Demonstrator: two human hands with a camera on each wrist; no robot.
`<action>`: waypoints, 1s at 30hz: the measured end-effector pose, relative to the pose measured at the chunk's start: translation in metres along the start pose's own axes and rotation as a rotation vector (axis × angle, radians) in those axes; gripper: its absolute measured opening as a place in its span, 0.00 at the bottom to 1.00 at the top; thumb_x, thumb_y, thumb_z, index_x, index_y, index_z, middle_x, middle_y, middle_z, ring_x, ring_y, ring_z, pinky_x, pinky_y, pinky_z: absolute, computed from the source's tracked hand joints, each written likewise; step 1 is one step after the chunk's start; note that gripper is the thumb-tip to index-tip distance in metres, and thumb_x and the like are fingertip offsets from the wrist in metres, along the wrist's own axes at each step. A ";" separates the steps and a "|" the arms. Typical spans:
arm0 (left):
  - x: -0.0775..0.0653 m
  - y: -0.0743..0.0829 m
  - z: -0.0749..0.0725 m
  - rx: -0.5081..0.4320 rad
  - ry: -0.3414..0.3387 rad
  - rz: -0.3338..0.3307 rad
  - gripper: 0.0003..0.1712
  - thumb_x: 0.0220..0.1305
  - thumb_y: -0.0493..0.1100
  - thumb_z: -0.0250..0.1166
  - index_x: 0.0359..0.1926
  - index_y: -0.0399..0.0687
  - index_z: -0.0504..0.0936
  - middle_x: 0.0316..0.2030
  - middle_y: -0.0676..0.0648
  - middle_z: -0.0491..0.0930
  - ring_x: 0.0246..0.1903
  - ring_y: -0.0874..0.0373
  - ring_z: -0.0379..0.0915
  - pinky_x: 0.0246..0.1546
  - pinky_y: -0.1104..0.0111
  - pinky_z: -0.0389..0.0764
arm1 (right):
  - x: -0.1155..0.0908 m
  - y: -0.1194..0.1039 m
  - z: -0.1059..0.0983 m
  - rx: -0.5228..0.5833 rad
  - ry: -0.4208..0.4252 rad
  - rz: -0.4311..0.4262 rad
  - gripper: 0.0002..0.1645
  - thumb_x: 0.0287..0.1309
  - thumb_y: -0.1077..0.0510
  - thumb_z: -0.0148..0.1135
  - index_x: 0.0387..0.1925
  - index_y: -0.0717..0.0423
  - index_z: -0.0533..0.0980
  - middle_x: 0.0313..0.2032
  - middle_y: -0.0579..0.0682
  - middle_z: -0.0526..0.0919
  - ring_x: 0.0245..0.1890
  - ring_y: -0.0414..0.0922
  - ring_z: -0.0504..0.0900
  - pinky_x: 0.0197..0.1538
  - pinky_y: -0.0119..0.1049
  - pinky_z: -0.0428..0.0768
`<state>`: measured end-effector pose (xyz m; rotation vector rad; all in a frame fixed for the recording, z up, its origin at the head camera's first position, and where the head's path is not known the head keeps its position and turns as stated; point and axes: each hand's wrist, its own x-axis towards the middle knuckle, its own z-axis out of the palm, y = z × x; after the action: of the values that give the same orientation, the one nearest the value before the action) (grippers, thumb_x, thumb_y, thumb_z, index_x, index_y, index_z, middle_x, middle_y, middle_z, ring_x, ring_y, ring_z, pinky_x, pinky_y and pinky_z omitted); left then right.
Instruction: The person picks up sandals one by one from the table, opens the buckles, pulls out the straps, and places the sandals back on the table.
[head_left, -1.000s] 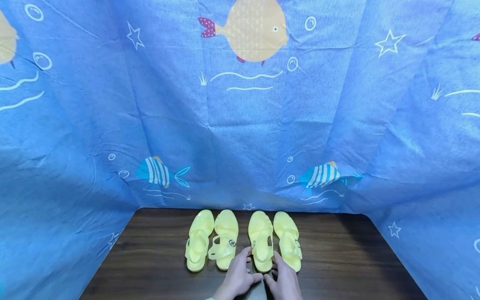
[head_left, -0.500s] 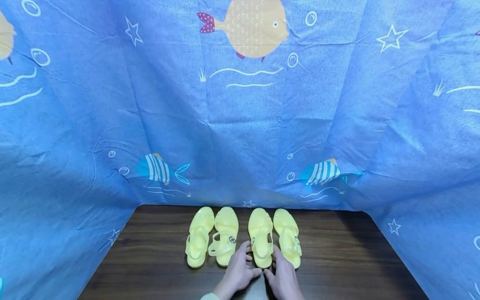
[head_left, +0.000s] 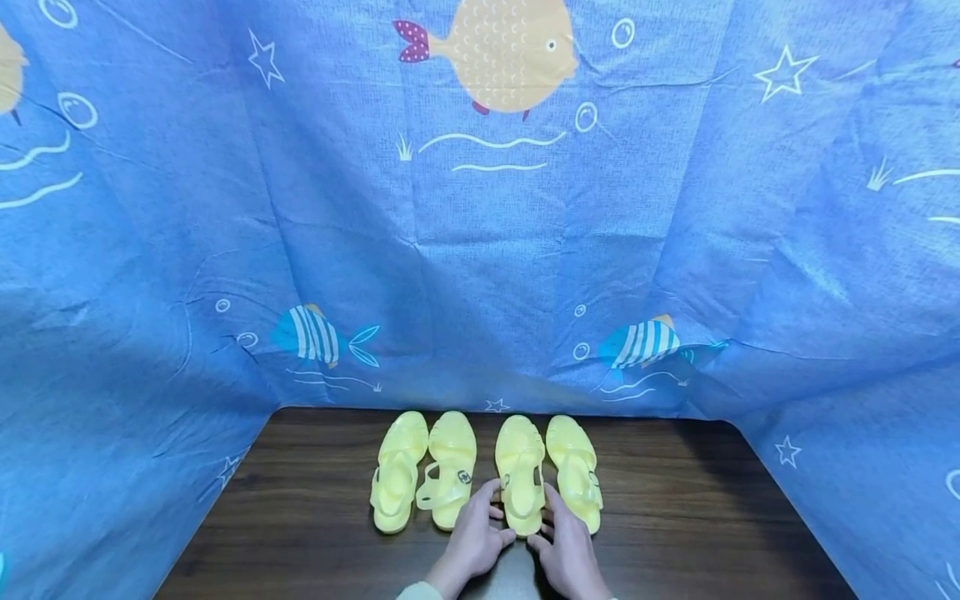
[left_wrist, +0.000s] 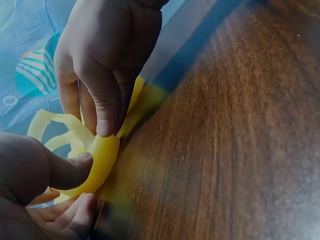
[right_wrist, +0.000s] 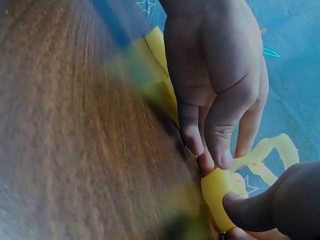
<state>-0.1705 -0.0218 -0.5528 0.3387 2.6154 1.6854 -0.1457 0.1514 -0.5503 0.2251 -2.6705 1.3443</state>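
Note:
Several pale yellow jelly sandals stand on the dark wooden table, toes toward the back, in the head view. Around the heel of the third sandal from the left [head_left: 520, 450] both hands come together. My left hand [head_left: 472, 533] holds its left side, thumb at the heel. My right hand [head_left: 567, 546] grips it from the right, thumb also at the heel. Both thumbs on the yellow heel [left_wrist: 104, 157] show in the left wrist view. Beside the right hand lies the fourth sandal [head_left: 570, 442], partly covered. The second sandal [head_left: 452, 442] is close to my left hand.
The leftmost sandal [head_left: 395, 483] sits at the row's left end, its toe near the second. A blue fish-print cloth [head_left: 480, 292] hangs behind and on both sides. Brown tabletop [head_left: 697, 517] shows at either side of the row.
The head view has tilted slightly, so the sandals appear a little higher. Both hands stay around the third sandal's heel, with only small finger shifts.

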 end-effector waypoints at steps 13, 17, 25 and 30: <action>-0.018 0.006 -0.005 -0.094 -0.055 -0.026 0.42 0.49 0.21 0.77 0.66 0.31 0.72 0.48 0.43 0.77 0.35 0.54 0.79 0.32 0.71 0.83 | -0.005 -0.001 -0.010 0.105 -0.123 0.081 0.56 0.44 0.75 0.80 0.74 0.72 0.62 0.54 0.63 0.82 0.47 0.52 0.84 0.43 0.36 0.87; -0.025 0.008 -0.009 -0.090 -0.074 -0.041 0.40 0.48 0.22 0.77 0.64 0.32 0.72 0.47 0.44 0.77 0.36 0.56 0.78 0.33 0.71 0.83 | -0.008 0.001 -0.012 0.142 -0.163 0.083 0.57 0.42 0.76 0.80 0.74 0.74 0.61 0.54 0.63 0.81 0.46 0.50 0.84 0.43 0.35 0.87; -0.036 0.007 -0.014 -0.161 -0.121 -0.050 0.39 0.45 0.21 0.77 0.60 0.35 0.74 0.46 0.46 0.78 0.36 0.58 0.78 0.34 0.70 0.83 | -0.019 0.001 -0.015 0.173 -0.194 0.046 0.60 0.37 0.73 0.82 0.73 0.75 0.61 0.49 0.57 0.84 0.41 0.39 0.83 0.42 0.32 0.87; -0.042 0.006 -0.017 -0.210 -0.136 -0.081 0.39 0.43 0.21 0.76 0.59 0.35 0.75 0.44 0.48 0.78 0.35 0.58 0.78 0.33 0.70 0.82 | -0.026 0.000 -0.017 0.189 -0.228 0.040 0.60 0.37 0.73 0.82 0.72 0.76 0.61 0.48 0.58 0.84 0.41 0.39 0.84 0.42 0.31 0.86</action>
<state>-0.1305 -0.0428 -0.5445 0.3241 2.3000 1.8181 -0.1193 0.1674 -0.5454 0.3684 -2.7381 1.6799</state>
